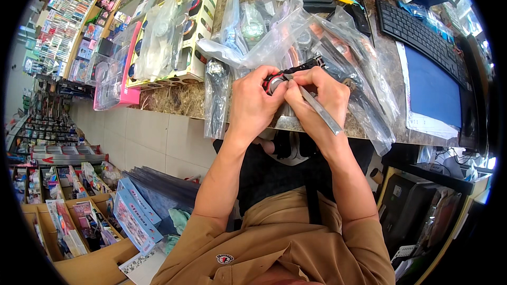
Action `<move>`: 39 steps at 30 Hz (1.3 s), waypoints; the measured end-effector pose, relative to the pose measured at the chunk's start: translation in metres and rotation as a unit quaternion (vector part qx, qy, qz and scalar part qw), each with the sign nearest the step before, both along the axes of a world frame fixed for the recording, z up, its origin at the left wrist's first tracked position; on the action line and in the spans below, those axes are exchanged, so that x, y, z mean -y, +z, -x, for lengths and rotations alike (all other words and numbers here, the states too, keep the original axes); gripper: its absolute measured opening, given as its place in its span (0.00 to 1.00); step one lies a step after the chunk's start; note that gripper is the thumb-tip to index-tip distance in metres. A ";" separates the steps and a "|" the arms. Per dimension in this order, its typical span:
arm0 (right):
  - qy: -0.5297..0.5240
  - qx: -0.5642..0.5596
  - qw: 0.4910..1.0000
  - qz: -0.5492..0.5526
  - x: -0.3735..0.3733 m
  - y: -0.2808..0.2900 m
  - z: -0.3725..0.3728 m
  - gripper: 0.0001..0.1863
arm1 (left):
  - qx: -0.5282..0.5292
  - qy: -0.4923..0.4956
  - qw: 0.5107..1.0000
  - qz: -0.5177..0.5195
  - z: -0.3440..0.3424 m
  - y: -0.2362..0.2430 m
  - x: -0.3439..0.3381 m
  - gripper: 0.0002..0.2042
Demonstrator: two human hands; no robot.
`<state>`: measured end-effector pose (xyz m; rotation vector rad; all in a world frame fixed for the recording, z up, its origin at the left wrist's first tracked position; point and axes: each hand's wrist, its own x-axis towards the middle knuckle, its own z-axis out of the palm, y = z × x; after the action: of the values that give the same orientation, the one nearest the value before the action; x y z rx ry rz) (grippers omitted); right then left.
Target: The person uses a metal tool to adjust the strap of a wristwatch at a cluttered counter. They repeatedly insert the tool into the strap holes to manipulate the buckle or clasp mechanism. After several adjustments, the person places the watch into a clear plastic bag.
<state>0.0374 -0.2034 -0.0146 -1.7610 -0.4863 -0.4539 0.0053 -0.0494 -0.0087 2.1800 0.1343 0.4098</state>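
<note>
Countertop (177, 99), yellow box (202, 34) (clear bags (160, 34) inside), left grip (251, 97) clamping watch (275, 84), right grip (326, 92) pinching tool (320, 109)

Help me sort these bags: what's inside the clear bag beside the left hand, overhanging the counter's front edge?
Through the clear bag shows what looks like a black watch, its strap lying lengthwise. Glare and creases blur the details; its underside cannot be seen.

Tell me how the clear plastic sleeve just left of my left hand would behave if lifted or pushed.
The clear plastic sleeve would probably flop, since it looks thin and creased. Its glossy shine hints at slipperiness. Nudged toward you, it might slide off, since its near end juts beyond the counter.
</note>
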 end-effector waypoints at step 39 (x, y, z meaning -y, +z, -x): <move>0.004 -0.145 0.989 -0.023 0.004 0.007 0.002 0.10 | -0.124 -0.091 0.948 0.278 0.004 0.007 -0.013 0.14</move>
<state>0.0359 -0.2073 -0.0073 -1.7430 -0.2744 -0.1953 0.0013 -0.0364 -0.0018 1.6553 0.1625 -0.0187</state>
